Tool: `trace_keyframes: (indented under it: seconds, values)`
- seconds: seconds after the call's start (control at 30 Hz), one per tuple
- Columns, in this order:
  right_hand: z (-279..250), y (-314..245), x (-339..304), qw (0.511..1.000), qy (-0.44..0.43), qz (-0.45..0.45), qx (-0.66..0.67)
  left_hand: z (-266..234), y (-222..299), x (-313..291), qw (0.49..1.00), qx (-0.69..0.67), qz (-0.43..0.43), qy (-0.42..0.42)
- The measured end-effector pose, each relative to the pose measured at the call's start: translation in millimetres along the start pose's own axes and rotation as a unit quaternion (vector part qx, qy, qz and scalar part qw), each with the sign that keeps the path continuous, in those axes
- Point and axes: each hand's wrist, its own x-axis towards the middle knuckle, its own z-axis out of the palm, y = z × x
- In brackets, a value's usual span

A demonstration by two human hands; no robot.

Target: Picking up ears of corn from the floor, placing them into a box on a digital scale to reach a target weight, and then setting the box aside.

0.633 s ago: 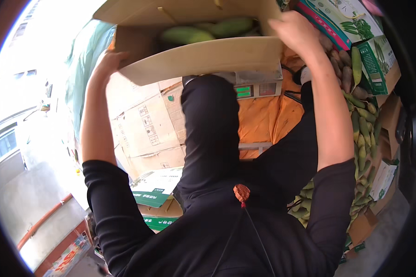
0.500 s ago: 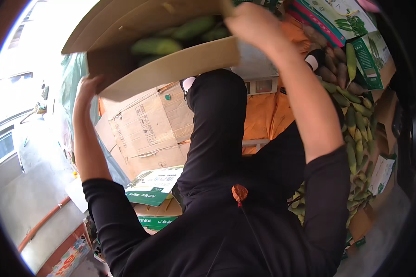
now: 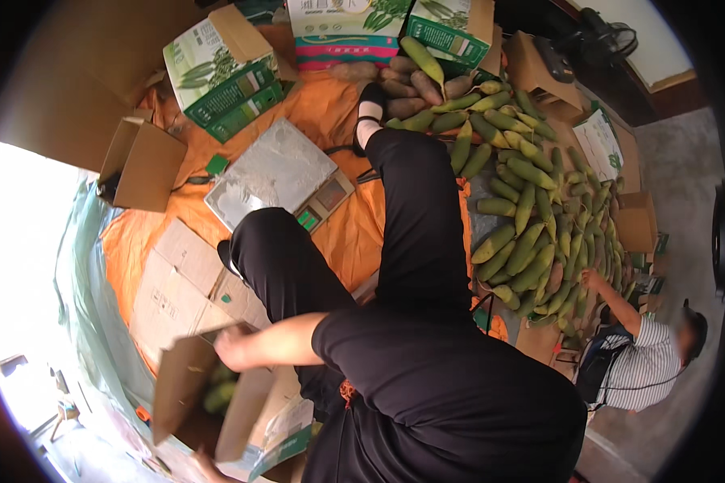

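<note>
At the lower left I hold an open cardboard box [image 3: 174, 394] with a few green radishes [image 3: 219, 396] inside, blurred by motion. My right hand [image 3: 238, 346] is closed on the box's upper end. My left hand [image 3: 209, 468] is at its lower end, partly cut off by the frame edge and blurred. Under and beside the box lie a flattened cardboard sheet [image 3: 169, 294] and a white-and-green printed carton [image 3: 286, 427]. Beyond my knee stands a metal platform scale [image 3: 274, 173] with a lit green display.
A large heap of green radishes [image 3: 532, 241] covers the right side, with reddish-brown root vegetables [image 3: 403, 105] at its far end. Printed cartons [image 3: 225, 72] stand at the back on an orange sheet [image 3: 354, 233]. Another person [image 3: 636, 362] reaches toward the heap at the right.
The box has come down from the upper middle to the lower left, both hands with it. My body has turned left. The scale, the heap and another person now show fully.
</note>
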Motion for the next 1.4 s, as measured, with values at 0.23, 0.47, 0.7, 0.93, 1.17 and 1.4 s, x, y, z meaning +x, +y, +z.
trace_keyframes:
  seconds: [0.23, 0.47, 0.7, 0.93, 1.17, 1.4]
  values:
    - [41.3, -24.3, -20.1, 0.971, -0.168, -0.145, -0.088, -5.6, 7.4, -12.7, 0.996, -0.039, -0.019, 0.074]
    - [-8.5, 20.5, -15.1, 0.987, 0.060, -0.141, 0.048, -16.7, 44.1, 22.7, 0.985, -0.080, 0.005, 0.155]
    - [-120.8, 106.0, -103.6, 0.905, 0.223, -0.191, 0.307, -36.4, 84.5, 18.0, 0.968, -0.106, -0.005, 0.228]
    - [-180.2, 219.8, -194.1, 0.849, 0.404, -0.120, 0.318, -46.4, 109.7, 9.5, 0.948, -0.127, -0.011, 0.293]
    - [-178.9, 313.5, -294.2, 0.768, 0.493, -0.003, 0.410, -55.8, 161.6, -16.5, 0.927, -0.149, -0.024, 0.342]
    - [-125.8, 425.6, -350.3, 0.643, 0.608, 0.107, 0.452, -97.2, 372.9, 49.6, 0.942, -0.249, 0.096, 0.202]
